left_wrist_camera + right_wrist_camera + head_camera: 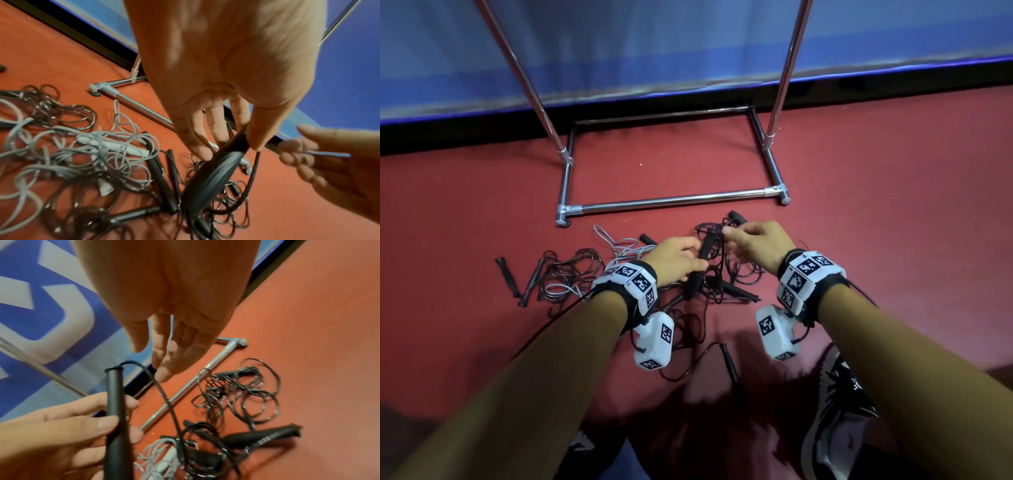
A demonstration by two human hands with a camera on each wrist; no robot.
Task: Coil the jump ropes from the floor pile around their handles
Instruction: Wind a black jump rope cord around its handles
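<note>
Over red floor [893,205], left hand [674,257] grips black handle [700,263] upright; right hand [756,243] pinches its cord [164,395] beside the top end

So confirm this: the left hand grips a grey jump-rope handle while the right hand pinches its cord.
Wrong colour. The handle gripped by the left hand is black, as the right wrist view shows; the grey rope lies on the floor. The right hand does pinch the cord.

A chrome rack base [671,200] stands before what seems a blue banner [654,44].
</note>
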